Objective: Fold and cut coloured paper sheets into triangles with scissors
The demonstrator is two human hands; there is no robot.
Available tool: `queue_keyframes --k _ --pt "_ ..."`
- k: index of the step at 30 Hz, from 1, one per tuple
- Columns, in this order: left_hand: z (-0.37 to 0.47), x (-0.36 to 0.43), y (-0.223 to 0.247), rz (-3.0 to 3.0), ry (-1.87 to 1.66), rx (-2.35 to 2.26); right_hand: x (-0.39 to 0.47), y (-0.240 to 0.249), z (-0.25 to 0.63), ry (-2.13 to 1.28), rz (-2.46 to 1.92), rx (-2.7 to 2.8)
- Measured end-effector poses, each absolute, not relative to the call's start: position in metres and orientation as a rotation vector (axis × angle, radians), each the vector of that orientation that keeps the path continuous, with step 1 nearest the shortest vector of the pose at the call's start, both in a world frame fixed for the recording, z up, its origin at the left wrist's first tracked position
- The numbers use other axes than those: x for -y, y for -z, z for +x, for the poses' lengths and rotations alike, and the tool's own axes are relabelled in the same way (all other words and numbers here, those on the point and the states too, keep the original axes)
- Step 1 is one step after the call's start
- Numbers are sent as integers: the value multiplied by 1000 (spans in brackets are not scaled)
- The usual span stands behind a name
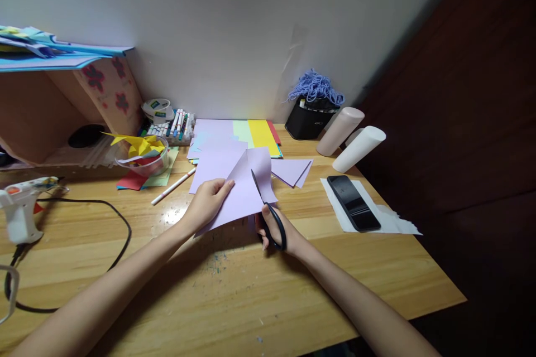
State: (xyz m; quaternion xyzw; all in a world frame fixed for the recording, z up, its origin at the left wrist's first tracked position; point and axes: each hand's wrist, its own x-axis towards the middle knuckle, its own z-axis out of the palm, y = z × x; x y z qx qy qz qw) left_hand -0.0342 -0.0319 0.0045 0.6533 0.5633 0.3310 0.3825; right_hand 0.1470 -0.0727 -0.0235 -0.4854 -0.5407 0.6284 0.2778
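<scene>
My left hand (208, 202) pinches the left side of a lilac sheet of paper (237, 199), thumb on top and fingers underneath. My right hand (278, 231) is wrapped round the black handles of a pair of scissors (260, 191). One dark blade lies over the paper and points away from me; the other is hidden beneath the sheet. To the right of that blade the paper curls upward. Behind the held sheet lies more lilac paper (208, 164), and a folded lilac piece (295, 169) rests to its right.
A hot glue gun (25, 206) with a black cord stands at left, near a clear bowl (144, 166) of paper scraps. A white marker (173, 186) lies on the wooden table (234, 301). At right are a phone (353, 202), two cylinders (359, 149) and a black holder (307, 121) topped with blue yarn.
</scene>
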Motion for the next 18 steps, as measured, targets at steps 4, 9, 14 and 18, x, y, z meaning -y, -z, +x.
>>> queue_keyframes --k 4,9,14,18 --pt "-34 32 -6 1620 -808 -1401 73 26 148 -1663 -1286 1470" --pt "-35 30 -4 1551 -785 -1372 73 32 148 -1635 -1308 1441" --pt "-35 30 -2 1497 -762 -1350 73 28 148 -1628 -1265 1501" --pt "-33 32 -3 1491 -736 -1334 71 24 147 -1601 -1244 1516"
